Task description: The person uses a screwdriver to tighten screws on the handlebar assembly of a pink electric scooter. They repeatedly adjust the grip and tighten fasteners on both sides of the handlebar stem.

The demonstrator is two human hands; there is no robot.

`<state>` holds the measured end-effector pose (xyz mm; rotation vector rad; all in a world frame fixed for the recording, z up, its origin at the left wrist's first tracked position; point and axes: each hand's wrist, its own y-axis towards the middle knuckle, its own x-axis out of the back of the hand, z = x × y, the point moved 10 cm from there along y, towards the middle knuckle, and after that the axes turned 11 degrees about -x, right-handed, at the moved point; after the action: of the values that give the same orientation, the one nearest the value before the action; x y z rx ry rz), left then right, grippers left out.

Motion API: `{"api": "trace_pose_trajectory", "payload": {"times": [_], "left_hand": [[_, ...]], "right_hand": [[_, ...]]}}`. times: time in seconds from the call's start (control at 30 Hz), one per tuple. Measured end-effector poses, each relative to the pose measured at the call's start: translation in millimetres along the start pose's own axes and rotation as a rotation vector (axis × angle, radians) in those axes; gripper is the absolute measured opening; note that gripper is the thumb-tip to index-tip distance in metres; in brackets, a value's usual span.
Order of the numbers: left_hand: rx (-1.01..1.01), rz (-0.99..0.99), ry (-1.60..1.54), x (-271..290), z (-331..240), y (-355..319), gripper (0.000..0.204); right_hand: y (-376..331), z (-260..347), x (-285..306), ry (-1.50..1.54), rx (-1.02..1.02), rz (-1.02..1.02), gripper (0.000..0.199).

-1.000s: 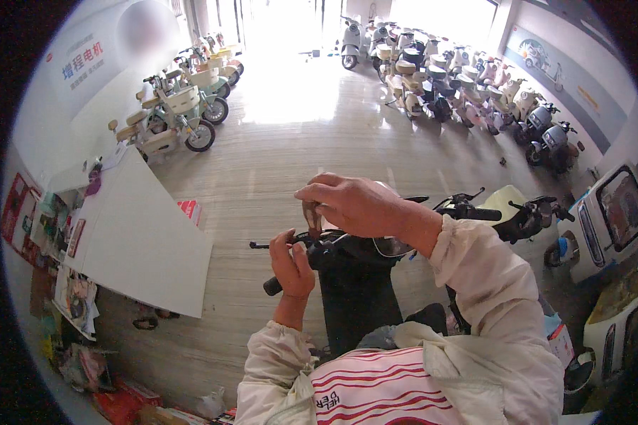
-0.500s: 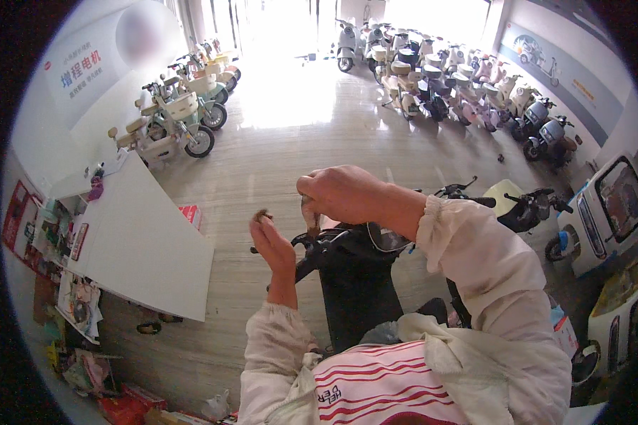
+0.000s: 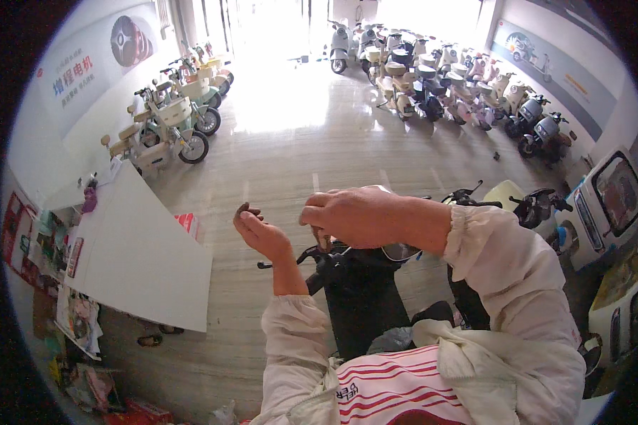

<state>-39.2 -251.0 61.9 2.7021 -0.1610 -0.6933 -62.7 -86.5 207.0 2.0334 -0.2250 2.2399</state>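
Observation:
Both my hands are raised over a dark scooter handlebar (image 3: 329, 269). My left hand (image 3: 264, 235) is left of the grip, palm tipped upward, its fingers loosely bent with dark tips. I see nothing held in it. My right hand (image 3: 361, 216) reaches across from the right, the wrist bent and the fingers folded downward. Whatever lies between its fingers, if anything, is hidden by the hand. The two hands are apart, with a small gap between them. Below the handlebar, the scooter's black front panel (image 3: 365, 304) runs toward my lap.
A white table (image 3: 145, 255) stands at left, cluttered along its far-left side. Beige and green scooters (image 3: 174, 113) line the left wall, and rows of scooters (image 3: 432, 78) fill the back right. A white vehicle body (image 3: 592, 219) stands at right, with another handlebar (image 3: 535, 207) nearer me.
My right hand has lowered and shifted slightly right. My left hand has moved a little left and up, its wrist tilting outward, and the gap between the hands is slightly wider.

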Motion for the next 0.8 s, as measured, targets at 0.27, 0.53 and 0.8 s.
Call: {"api": "trace_pose_trajectory", "payload": {"times": [0.27, 0.53, 0.8], "left_hand": [[-0.157, 0.139, -0.085, -41, -11, 7, 0.031], [0.131, 0.147, -0.199, -89, 30, 38, 0.037], [0.734, 0.117, -0.585, -113, 93, 13, 0.048]], "right_hand": [[10, -28, 9, 0.044, -0.083, -0.08, 0.021], [19, -73, 30, -0.026, -0.418, -0.09, 0.035], [9, -64, 32, 0.171, -0.181, -0.197, 0.034]]}}
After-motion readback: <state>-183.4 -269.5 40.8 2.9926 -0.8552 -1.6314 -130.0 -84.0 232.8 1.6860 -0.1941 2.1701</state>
